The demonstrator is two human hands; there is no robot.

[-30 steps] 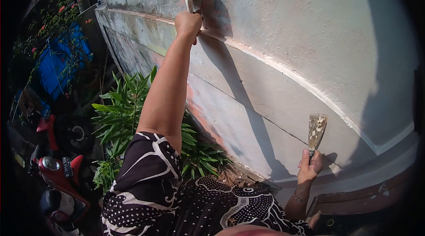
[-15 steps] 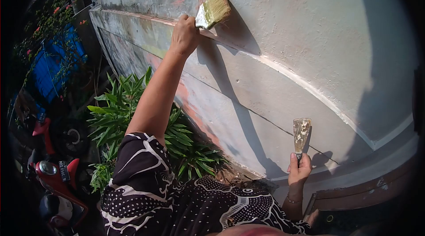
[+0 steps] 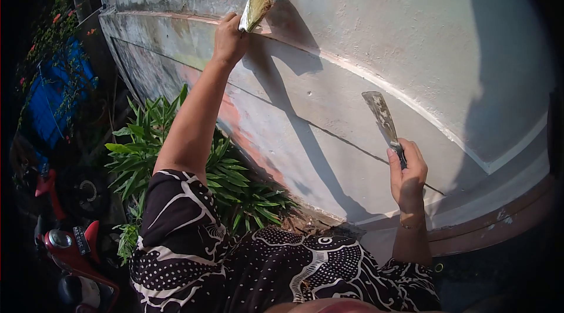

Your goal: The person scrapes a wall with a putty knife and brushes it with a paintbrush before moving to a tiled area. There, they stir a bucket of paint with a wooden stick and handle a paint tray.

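My left hand, at the end of an outstretched arm, grips a wide paintbrush by its handle. The pale bristles point up and right, close to the weathered wall, and the brush's shadow falls on it. Lower on the right, my right hand is wrapped around the dark handle of a putty knife. Its broad blade is spotted with pale residue and tilts up to the left, in front of the wall's lower panel.
A raised pale ledge curves across the wall. Green leafy plants grow at its foot, beside my left arm. On the left stand a red motorcycle and a blue tarp, with a flowering bush above.
My right hand has risen with the putty knife, and the blade now tilts left. The paintbrush has shifted slightly up and left in view and turned more edge-on.
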